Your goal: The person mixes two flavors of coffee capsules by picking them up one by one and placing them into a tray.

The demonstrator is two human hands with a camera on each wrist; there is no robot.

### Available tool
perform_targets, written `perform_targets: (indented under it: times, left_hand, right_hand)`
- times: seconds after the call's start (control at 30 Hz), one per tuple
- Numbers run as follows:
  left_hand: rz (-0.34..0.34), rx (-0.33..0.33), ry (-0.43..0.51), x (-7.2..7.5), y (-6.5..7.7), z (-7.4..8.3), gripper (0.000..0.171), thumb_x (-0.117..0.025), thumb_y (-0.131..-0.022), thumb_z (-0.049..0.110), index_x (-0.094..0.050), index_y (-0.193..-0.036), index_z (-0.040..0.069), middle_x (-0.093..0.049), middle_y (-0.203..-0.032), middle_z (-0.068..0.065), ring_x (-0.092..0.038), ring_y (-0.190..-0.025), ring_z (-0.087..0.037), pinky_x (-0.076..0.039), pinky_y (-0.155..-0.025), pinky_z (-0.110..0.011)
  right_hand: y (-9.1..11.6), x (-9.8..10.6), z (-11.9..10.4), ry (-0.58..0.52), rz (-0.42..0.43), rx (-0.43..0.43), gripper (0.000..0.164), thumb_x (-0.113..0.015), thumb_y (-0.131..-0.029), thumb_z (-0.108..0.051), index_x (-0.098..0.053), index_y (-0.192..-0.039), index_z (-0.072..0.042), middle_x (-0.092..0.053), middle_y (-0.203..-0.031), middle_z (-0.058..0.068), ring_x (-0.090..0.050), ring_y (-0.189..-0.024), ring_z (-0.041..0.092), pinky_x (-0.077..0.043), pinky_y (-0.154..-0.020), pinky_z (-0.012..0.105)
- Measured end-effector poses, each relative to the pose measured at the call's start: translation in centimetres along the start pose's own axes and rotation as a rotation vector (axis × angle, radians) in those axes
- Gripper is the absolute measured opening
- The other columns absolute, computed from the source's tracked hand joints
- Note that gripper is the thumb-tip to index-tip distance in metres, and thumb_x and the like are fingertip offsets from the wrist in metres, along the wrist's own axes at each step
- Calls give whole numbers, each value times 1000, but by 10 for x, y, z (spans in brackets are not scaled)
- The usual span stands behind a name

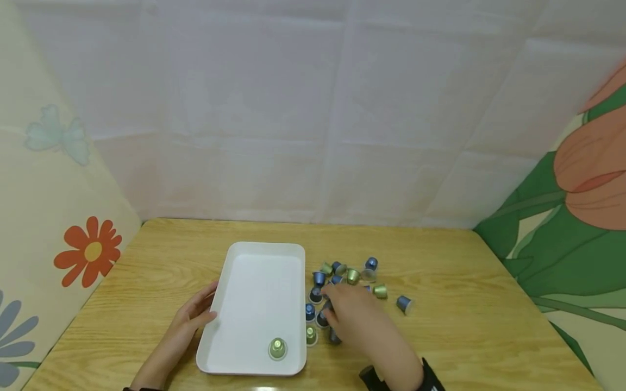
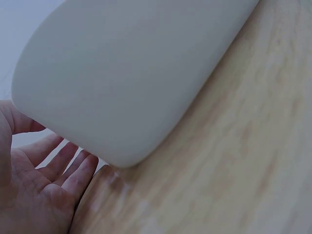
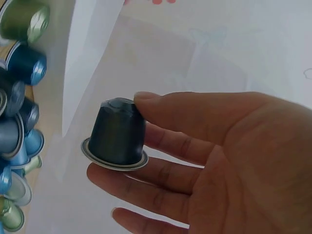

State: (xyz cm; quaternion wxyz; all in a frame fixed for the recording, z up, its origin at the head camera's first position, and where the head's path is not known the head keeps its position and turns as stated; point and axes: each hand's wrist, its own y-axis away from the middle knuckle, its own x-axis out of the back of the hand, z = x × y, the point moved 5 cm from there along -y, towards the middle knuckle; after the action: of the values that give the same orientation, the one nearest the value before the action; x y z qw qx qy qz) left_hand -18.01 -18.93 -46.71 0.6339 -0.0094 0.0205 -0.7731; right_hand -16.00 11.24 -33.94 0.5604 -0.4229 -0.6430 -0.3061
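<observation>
A white tray (image 1: 259, 304) lies on the table with a single green coffee capsule (image 1: 277, 348) standing inside, near its front right corner. My left hand (image 1: 195, 309) rests against the tray's left side, thumb and fingertips at the outer wall; the left wrist view shows this hand (image 2: 48, 180) with fingers loosely bent beside the tray's edge (image 2: 122, 97). My right hand (image 1: 354, 315) is over the capsules right of the tray. Between thumb and fingers it pinches a dark blue-green coffee capsule (image 3: 118, 131), rim downward in the right wrist view.
Several blue, green and dark capsules lie in a loose pile beside the tray's right wall, among them a green capsule (image 1: 353, 276). One blue capsule (image 1: 404, 304) lies apart to the right. A white cloth (image 1: 313, 136) hangs behind the wooden table (image 1: 464, 326).
</observation>
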Motion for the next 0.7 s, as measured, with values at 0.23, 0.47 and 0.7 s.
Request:
perform_targets:
  times: [0.23,0.47,0.7]
  left_hand:
    - [-4,3,-4,0,0,0,61,-54,-97,3,-29,-151,-7,-32,-151,-33,-49,-117,5,-46,-91,-20]
    - [-6,-2,1,-1,0,-1,60,-54,-97,2,-28,-151,-7,-32,-150,-33,-49,-118,5,-46,-91,-20]
    - [-1,9,-5,0,0,0,61,-54,-97,3,-29,-151,-6,-32,-151,-32,-49,-117,6,-46,-91,-20]
  right_hand:
    - [3,-7,-25,107,99,211,31,-79,-81,-12,-68,-110,-6,-70,-98,5,-66,-89,21,-53,-78,38]
    - [5,-21,-44,158,17,252,28,-76,-87,-17,-68,-113,-12,-67,-100,-2,-63,-95,16,-51,-86,35]
    - [5,-36,-62,200,-41,318,23,-74,-88,-14,-68,-110,-15,-65,-94,-7,-60,-85,8,-51,-79,29]
